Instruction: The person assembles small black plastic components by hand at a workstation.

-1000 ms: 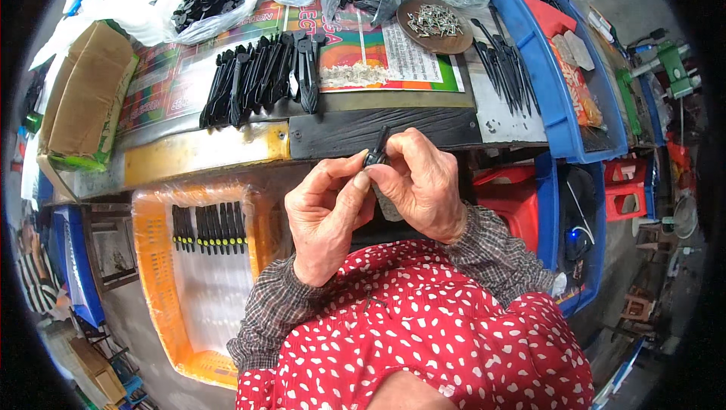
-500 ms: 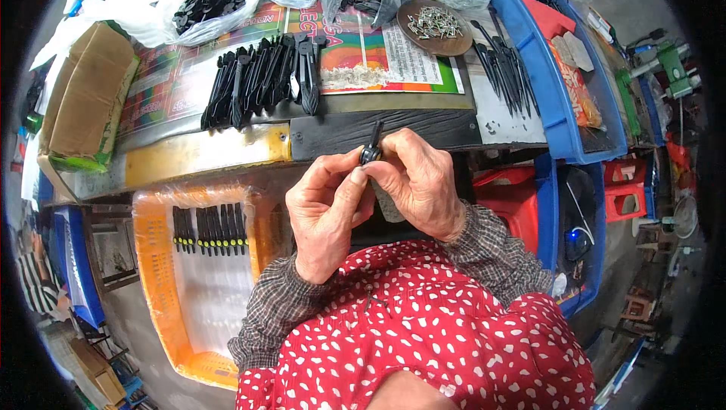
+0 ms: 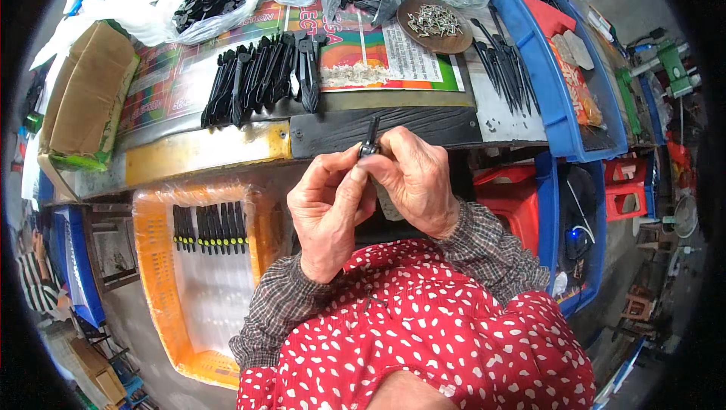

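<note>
Between my fingertips, just in front of the bench edge, is a small black plastic part (image 3: pixel 372 136) with a narrow shaft pointing away from me. My left hand (image 3: pixel 330 202) pinches it from the left with thumb and forefinger. From the right, my right hand (image 3: pixel 416 179) grips the same part, its thumb pressed over the lower end. That lower end is mostly hidden by the fingers. Beyond my hands, a row of black plastic pieces (image 3: pixel 261 77) lies on the bench. Farther right sits a round brown dish (image 3: pixel 411 26) of small metal rivets or pins.
An orange crate (image 3: pixel 170 319) at lower left holds a row of black pieces with yellow dots (image 3: pixel 210 228). Plastic bags of black parts (image 3: pixel 215 1) line the back. Long black strips (image 3: pixel 503 69) lie beside a blue bin (image 3: pixel 560 92) at right. A cardboard box (image 3: pixel 87 100) stands left.
My right thumb has moved up over the round end of the black part, and its shaft stands a little higher. Both hands stay in nearly the same place.
</note>
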### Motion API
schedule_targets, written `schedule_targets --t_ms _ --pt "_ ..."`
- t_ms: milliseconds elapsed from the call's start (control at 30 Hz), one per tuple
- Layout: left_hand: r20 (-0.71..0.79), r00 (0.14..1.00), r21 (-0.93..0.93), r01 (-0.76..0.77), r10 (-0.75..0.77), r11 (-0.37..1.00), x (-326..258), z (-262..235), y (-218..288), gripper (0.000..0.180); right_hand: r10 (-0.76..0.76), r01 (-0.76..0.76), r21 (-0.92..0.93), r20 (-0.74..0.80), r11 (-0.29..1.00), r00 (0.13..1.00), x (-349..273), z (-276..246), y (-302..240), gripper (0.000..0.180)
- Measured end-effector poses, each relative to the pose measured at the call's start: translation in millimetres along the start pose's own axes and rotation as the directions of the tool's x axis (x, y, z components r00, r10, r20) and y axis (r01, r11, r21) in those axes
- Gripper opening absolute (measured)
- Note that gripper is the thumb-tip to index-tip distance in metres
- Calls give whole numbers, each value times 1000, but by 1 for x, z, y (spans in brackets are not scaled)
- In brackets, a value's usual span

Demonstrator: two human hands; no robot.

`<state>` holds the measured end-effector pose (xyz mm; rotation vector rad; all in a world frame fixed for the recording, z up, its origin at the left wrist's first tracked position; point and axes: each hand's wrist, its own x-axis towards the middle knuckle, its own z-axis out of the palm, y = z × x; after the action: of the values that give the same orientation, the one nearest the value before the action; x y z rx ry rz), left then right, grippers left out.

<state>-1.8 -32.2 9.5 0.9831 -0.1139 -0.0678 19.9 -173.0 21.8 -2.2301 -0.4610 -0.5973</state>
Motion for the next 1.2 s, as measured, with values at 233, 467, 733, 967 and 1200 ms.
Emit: schedule_targets --t_ms 233,467,733,967,1200 --pt "-25 996 76 84 -82 994 -3 -1 4 17 2 -17 133 115 991 993 2 -8 -1 28" --pt "-15 995 57 95 -94 994 -5 2 6 18 -32 27 95 55 995 998 -1 -7 -3 22" --pt "-63 998 42 12 -10 999 -7 5 0 20 55 -65 190 59 980 997 0 0 -5 24" --pt "-95 995 63 16 -10 998 -7 5 0 19 268 -297 209 156 932 951 -3 -3 -15 28" --pt "-22 999 -53 41 -42 998 -14 -11 0 19 -4 5 -5 121 1000 993 -4 -1 -19 28"
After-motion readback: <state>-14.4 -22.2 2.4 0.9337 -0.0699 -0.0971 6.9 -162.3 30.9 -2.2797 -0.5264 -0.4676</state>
